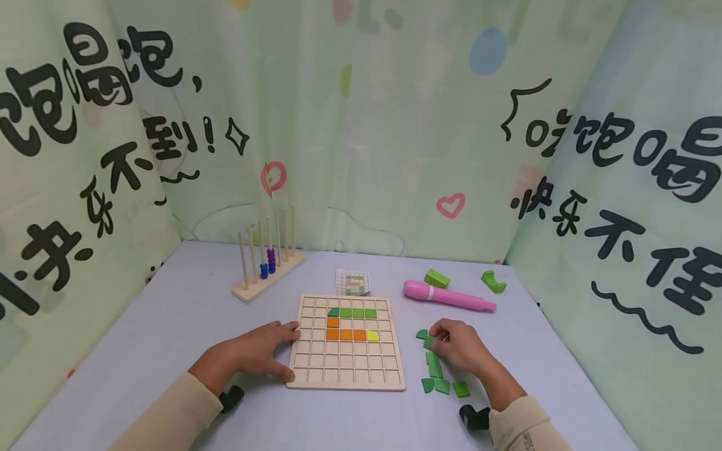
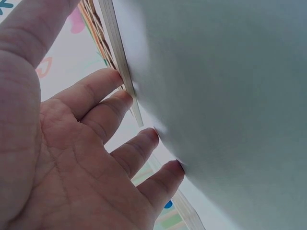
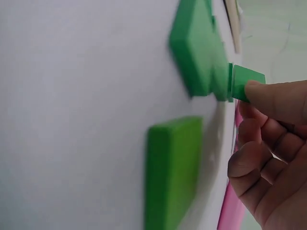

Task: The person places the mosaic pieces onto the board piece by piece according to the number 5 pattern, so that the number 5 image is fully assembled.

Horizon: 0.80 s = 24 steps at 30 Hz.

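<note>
Leftmost, the left hand (image 1: pixel 248 352) rests against the grid board's near-left side, fingers spread and gripping nothing; light, steady pressure there should stop the board sliding without tilting it. Behind that hand stands a wooden bead rack (image 1: pixel 254 290). The grid board (image 1: pixel 346 361) lies flat on the desk (image 1: pixel 265 416), carrying a green row (image 1: pixel 358 313), orange tiles (image 1: pixel 346 334) and one yellow tile (image 1: pixel 373 336); a pattern card (image 1: pixel 356 283) sits just behind it, handy for checking position and colour. Right of the board are loose green tiles (image 1: pixel 435 368), where the right hand (image 1: pixel 459 344) has thumb and finger closed on a green tile (image 3: pixel 244 79); whether it is off the desk I cannot tell. Pinching by opposite edges would probably leave the underside free for seating squarely, and a straight lift should avoid scattering neighbouring pieces.
</note>
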Motion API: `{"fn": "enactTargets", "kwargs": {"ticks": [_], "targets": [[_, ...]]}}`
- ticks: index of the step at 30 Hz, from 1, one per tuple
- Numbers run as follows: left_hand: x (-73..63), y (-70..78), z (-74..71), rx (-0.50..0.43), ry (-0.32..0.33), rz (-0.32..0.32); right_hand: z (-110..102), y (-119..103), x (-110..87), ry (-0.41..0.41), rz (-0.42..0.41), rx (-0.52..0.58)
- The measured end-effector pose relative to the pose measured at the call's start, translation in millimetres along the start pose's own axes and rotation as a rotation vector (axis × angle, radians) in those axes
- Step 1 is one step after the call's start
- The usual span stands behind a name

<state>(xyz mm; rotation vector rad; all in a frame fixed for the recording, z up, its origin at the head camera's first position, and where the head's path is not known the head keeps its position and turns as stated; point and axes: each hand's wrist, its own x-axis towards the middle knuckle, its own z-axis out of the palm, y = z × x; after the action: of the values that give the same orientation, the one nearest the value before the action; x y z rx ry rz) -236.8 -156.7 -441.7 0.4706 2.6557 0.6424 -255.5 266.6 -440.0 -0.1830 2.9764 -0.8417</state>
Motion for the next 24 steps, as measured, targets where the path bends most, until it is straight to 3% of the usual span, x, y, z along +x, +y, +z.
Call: {"fn": "enactTargets", "kwargs": {"ticks": [10,24], "targets": [[-0.1,0.4,0.4,0.005,0.008,-0.001,15,-34,9.0,-0.078,-0.004,0.195],[-0.6,-1.6,1.6,-0.007,0.007,0.016,42,-75,16.3,-0.212,-0.165,0.156]]}}
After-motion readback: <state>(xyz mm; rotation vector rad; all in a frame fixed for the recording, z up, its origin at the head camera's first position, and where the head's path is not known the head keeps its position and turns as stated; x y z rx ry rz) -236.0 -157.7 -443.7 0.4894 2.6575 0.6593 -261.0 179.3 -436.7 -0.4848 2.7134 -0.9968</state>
